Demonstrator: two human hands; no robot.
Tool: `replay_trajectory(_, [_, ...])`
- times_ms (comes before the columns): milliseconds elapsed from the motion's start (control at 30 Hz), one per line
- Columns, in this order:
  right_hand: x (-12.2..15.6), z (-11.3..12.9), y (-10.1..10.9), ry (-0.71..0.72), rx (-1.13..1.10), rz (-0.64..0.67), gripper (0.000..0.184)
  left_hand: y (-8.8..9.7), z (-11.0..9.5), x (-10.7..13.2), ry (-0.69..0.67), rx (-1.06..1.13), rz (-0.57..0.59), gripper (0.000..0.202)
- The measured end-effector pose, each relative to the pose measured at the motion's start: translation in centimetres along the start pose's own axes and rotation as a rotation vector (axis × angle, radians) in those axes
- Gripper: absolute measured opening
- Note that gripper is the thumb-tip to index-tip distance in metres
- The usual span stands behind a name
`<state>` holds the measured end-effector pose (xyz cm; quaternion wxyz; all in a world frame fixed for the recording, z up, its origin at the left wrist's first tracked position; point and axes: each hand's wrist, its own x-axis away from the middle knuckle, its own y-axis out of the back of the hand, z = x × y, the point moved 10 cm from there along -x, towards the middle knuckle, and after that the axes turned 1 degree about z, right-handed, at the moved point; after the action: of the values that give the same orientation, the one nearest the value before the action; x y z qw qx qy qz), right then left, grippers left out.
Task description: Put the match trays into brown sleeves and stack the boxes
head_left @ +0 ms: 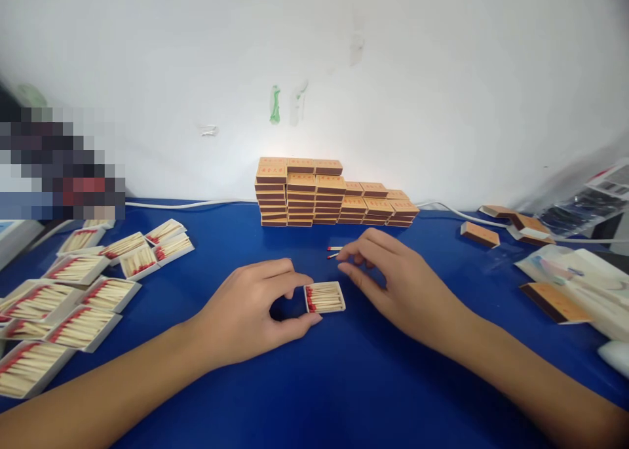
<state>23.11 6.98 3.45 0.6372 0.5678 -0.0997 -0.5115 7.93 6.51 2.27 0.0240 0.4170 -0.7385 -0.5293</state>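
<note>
Across the blue tabletop (pixel 344 390), the person's left hand (pixel 253 301) has its thumb and forefinger around the left end of a small white rectangular card tray (pixel 343 297), gripping it between them. The tray lies flat near the middle, filled with a row of pale wooden matches (pixel 326 299) whose red heads point left. The right hand (pixel 393 275) is just beyond the tray and to its right, fingers loosely curled with the thumb a little apart from them. Its fingertips are right by two loose red-headed wooden matches (pixel 336 248), which lie on the far side of the tray; I cannot tell whether they touch.

Over on the left, more white open trays of red-headed matches (pixel 105 338) crowd together, some overlapping. Farther off, against the white wall (pixel 442 75), stands a stepped stack of orange-and-brown matchboxes (pixel 299 200), taller at its left end. To the right lie a few orange-and-brown box sleeves (pixel 480 234), one of them nearer, beside a pale plastic packet (pixel 545 265). A white cable (pixel 196 205) runs along the far edge.
</note>
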Motion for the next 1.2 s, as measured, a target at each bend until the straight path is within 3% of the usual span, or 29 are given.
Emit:
replay_trajectory(200, [-0.2, -3.4, -1.1, -0.050, 0.056, 0.041, 0.017, 0.0, 0.1, 0.2, 0.008, -0.005, 0.005, 0.025])
replay_trajectory(667, [-0.2, -3.5, -1.0, -0.071, 0.094, 0.009, 0.016, 0.0, 0.1, 0.1, 0.023, -0.001, 0.016, 0.024])
replay_trajectory(1200, [-0.6, -3.9, -1.6, -0.146, -0.013, 0.105, 0.014, 0.0, 0.0, 0.0, 0.019, -0.017, 0.022, 0.024])
